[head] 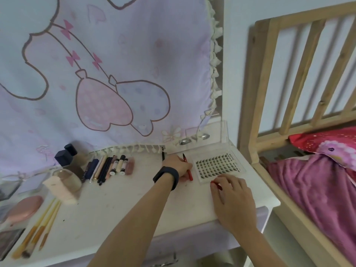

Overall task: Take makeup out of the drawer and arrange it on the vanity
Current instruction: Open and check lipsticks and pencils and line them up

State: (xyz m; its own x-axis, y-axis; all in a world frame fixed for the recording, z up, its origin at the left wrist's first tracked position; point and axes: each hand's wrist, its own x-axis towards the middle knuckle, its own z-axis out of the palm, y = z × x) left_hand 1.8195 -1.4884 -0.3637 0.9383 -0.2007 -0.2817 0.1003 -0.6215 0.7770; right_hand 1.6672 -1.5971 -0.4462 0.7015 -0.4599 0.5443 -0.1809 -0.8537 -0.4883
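Observation:
My left hand (178, 165), with a black band on its wrist, grips a red eyeliner pen (188, 169) whose dark tip points away from me, low over the white vanity top (115, 205). My right hand (232, 197) pinches a small red cap (216, 185) just in front of a clear tray of false lash clusters (216, 165). A thin black pencil (163, 154) lies behind my left hand. Further left, a row of pencils and small tubes (109, 167) lies side by side.
Dark bottles (66, 154) and a domed pink container (64, 183) stand at the left, with yellow-handled brushes (40, 226) and a pink compact (25, 208) nearer me. A cartoon cloth hangs behind. A clear acrylic box (221, 132) sits at the back right. A wooden bed frame (256, 93) stands to the right.

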